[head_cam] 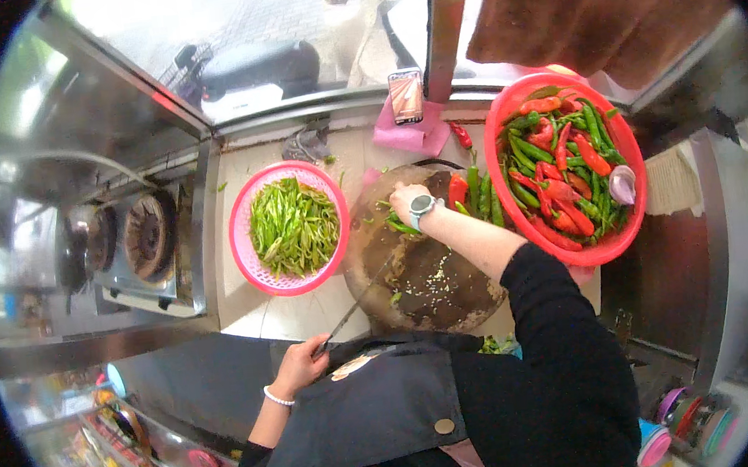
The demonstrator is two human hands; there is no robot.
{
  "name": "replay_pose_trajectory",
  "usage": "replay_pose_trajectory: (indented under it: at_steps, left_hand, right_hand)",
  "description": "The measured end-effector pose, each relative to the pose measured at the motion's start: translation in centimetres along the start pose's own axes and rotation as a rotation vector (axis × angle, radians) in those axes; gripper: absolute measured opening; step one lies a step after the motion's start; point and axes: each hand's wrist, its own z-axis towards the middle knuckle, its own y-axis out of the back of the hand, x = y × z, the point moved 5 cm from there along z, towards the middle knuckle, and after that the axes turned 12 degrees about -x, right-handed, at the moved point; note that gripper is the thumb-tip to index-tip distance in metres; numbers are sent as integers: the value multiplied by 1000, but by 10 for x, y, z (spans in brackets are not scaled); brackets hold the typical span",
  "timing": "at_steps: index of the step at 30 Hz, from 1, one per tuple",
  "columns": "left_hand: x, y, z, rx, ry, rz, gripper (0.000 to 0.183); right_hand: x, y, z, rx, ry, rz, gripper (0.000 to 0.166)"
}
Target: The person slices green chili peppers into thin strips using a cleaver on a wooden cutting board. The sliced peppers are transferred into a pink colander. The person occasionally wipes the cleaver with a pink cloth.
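My left hand (299,369), with a white bead bracelet, grips the dark handle of a kitchen knife (358,302); its blade reaches over the left part of a round chopping board (461,299). My right hand (409,202), wearing a wristwatch, is bent over green pepper pieces (400,224) at the board's far side; its fingertips are partly hidden. Pale seeds (438,278) lie scattered on the board. Several whole green peppers (485,197) and a red pepper (457,190) lie right of my right hand. Left of the board, a pink plastic basket (243,273) holds sliced green peppers (296,227).
At right, a red basin (637,228) holds red and green peppers and a purple-skinned piece (622,185). A smartphone (406,97) stands on pink cloth (383,131) by the window. A dark crumpled cloth (307,145) lies behind the basket. Gas burners (148,236) are at left.
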Motion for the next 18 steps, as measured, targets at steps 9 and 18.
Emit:
replay_pose_trajectory:
  at_steps: [9, 18]
  left_hand:
    - [33, -23, 32, 407, 61, -154, 30]
    - [29, -40, 52, 200, 60, -316, 14]
  right_hand:
    - [19, 119, -142, -555, -198, 513, 29]
    - [91, -14, -188, -187, -240, 291, 33]
